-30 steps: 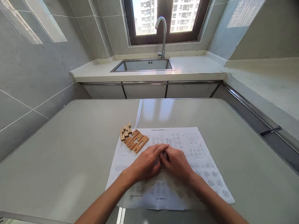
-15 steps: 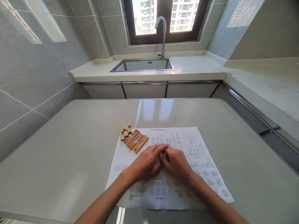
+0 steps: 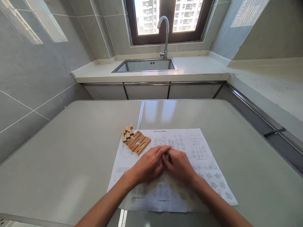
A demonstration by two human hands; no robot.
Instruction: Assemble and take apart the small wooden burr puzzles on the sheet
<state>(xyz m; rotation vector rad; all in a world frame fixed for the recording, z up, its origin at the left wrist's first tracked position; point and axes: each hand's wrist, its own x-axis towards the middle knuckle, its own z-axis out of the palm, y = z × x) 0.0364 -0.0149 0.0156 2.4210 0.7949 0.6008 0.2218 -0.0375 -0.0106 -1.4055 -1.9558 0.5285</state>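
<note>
My left hand point(image 3: 151, 162) and my right hand point(image 3: 178, 164) meet over a printed sheet of paper point(image 3: 127, 186). Their fingers are bent and closed, with the fingertips of both overlapping in the middle. No object shows in either hand, though the undersides of the fingers are hidden. Up and left of my left hand lie flat wooden puzzle pieces point(image 3: 143, 145) with slots and numbers, side by side on the sheet's corner. Smaller notched wooden blocks point(image 3: 127, 132) sit just behind them. Small line drawings and text cover the sheet, partly hidden under my hands and forearms.
The sheet lies on a grey table point(image 3: 59, 157) with a pale seam running through it. Beyond the table is a white counter point(image 3: 201, 66) with a sink point(image 3: 123, 70) and a tall faucet point(image 3: 166, 37) below a window. A tiled wall point(image 3: 47, 63) borders the left side.
</note>
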